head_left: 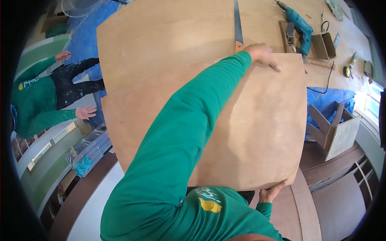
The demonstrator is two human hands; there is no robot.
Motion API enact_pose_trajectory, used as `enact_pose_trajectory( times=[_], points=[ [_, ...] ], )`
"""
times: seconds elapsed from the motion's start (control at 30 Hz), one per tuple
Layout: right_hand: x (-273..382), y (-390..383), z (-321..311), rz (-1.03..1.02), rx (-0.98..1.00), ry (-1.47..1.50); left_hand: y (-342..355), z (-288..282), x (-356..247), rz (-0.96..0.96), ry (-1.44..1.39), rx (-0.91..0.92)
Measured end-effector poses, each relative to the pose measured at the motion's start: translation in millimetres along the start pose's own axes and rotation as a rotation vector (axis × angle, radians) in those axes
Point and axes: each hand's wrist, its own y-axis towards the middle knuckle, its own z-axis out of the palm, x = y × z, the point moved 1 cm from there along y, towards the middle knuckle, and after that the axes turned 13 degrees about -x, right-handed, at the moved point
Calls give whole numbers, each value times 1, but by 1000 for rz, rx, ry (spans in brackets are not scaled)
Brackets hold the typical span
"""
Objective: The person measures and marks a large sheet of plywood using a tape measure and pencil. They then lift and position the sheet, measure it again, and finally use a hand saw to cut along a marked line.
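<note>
The plywood sheet (265, 132) overhangs the table (341, 80). The right hand (272, 193) grips the sheet's near edge; whether the left hand (262, 54), at its far edge, grips or merely presses, I cannot tell. This looks like positioning; shifting calls for two-handed support, with the saw (238, 24) and drill (299, 26) limiting room beyond the sheet's far edge.

A broad, light-brown wooden worktop (161, 36). Its near part lies under a plywood sheet (265, 120); how flat the sheet rests is hard to tell. Beyond the sheet's far edge is a handsaw (238, 24). Toward the right are a teal power drill (299, 26), a hand plane (289, 34), a small box (323, 46) and a yellow-and-black tape measure (346, 72).
</note>
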Motion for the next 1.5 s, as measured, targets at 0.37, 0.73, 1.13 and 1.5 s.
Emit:
enact_pose_trajectory(
  times=[0.37, 0.73, 1.13, 1.5],
  points=[
    [6, 24, 12, 20, 99, 44, -17, -12, 16, 31, -108, -569],
    [13, 31, 19, 47, 1, -7, -14, -72, 17, -450, 103, -421],
    [-17, 0, 49, 76, 47, 100, 64, -191, 186, -397, 103, -765],
    [-65, -22, 48, 67, 140, 105, 71, -282, 240, -192, -301, -810]
  ],
)
